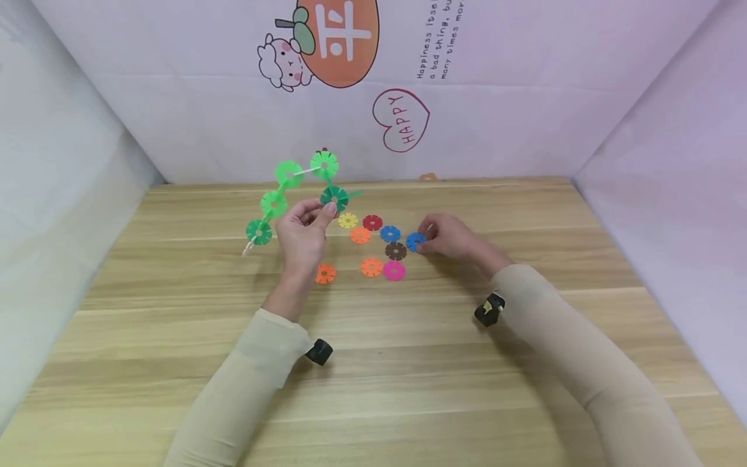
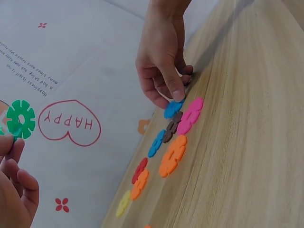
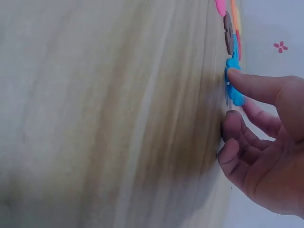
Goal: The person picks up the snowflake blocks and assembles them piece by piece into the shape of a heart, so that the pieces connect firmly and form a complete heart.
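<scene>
My left hand (image 1: pixel 303 235) holds up a chain of interlocked green snowflake discs (image 1: pixel 273 203), pinching a dark green disc (image 1: pixel 332 196) between thumb and fingers. The chain arches up and to the left above the table, with white pieces joined into it. On the right, my right hand (image 1: pixel 448 237) pinches a blue snowflake disc (image 1: pixel 415 242) at the tabletop; its thumb lies on the near face in the right wrist view (image 3: pixel 232 88). Just left of that disc lie a brown disc (image 1: pixel 395 251) and another blue disc (image 1: pixel 390 233).
More loose discs lie mid-table: yellow (image 1: pixel 347 220), red (image 1: pixel 372 222), pink (image 1: pixel 394 270) and several orange ones (image 1: pixel 371 266). A printed white cloth (image 1: pixel 502 123) rises behind the wooden table (image 1: pixel 408 376), and white walls stand at both sides.
</scene>
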The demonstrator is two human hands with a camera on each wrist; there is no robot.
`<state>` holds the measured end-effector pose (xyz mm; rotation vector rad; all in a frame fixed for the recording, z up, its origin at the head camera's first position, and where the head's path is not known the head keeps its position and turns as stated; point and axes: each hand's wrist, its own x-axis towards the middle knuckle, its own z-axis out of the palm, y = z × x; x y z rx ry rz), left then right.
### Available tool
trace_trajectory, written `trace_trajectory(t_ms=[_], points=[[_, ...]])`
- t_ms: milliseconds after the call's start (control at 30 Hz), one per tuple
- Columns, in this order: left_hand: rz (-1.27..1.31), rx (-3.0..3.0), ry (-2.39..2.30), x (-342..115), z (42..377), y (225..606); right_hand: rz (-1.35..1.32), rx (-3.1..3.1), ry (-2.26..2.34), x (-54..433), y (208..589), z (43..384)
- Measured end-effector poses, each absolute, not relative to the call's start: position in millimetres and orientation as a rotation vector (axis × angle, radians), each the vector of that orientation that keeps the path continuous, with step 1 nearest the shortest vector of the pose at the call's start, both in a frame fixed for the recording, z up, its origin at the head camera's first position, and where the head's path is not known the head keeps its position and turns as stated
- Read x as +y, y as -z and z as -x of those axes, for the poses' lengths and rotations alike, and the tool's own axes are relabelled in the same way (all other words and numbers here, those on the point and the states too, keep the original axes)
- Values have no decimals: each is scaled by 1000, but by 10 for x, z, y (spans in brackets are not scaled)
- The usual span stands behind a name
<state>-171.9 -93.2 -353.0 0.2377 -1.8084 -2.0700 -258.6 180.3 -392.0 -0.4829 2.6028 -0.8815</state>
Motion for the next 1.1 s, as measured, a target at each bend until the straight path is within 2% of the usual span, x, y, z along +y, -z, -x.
trace_trajectory(t_ms=[167, 333, 600, 1100], points=[[-258, -1806, 2076, -942, 1722, 3548, 445, 2560, 1069, 1816, 3896, 2545], [-245, -1858, 2078, -923, 1716, 3576, 483, 2475, 1448, 1708, 3703, 2392], [-120, -1833, 2142, -809, 1665, 3591, 696, 2350, 2097, 1424, 3367, 2152], [-32, -1783, 2121, -776, 1609, 3550, 760, 2273, 2261, 1357, 3326, 2068]])
